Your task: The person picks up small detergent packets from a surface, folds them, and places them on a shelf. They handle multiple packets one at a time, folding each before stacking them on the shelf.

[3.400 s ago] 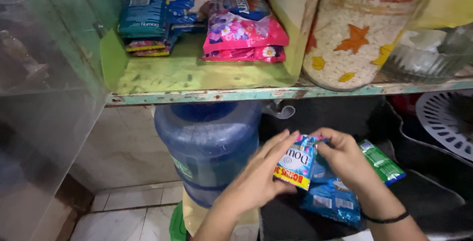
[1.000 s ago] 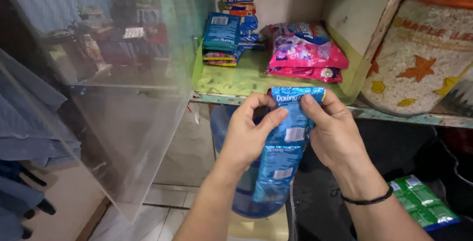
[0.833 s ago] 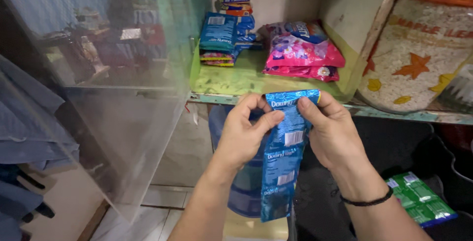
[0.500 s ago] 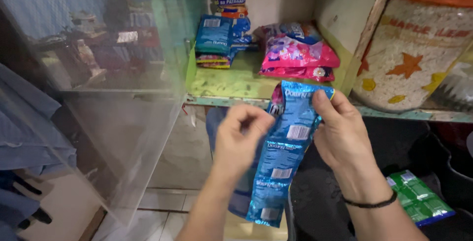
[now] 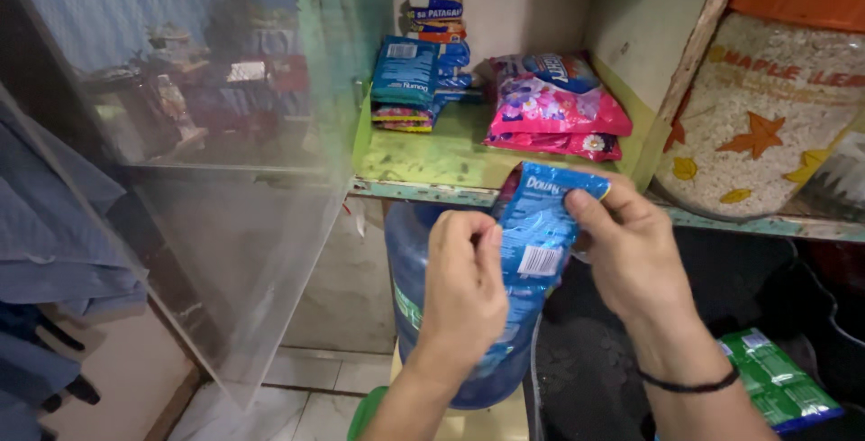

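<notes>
Head view: the right hand (image 5: pixel 631 252) is pinching the top edge of a blue sachet strip (image 5: pixel 533 252), while the left hand (image 5: pixel 461 283) is gripping its middle, just below the green shelf (image 5: pixel 432 160). The strip is not yet on the shelf, where pink sachets (image 5: pixel 559 108) and blue packets (image 5: pixel 405 76) are already lying.

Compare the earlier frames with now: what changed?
The sachet strip came up from beside the water jug to the shelf edge. Both hands held its top; now the right hand pinches it and the left hand has slid lower. The shelf packets are unmoved.
</notes>
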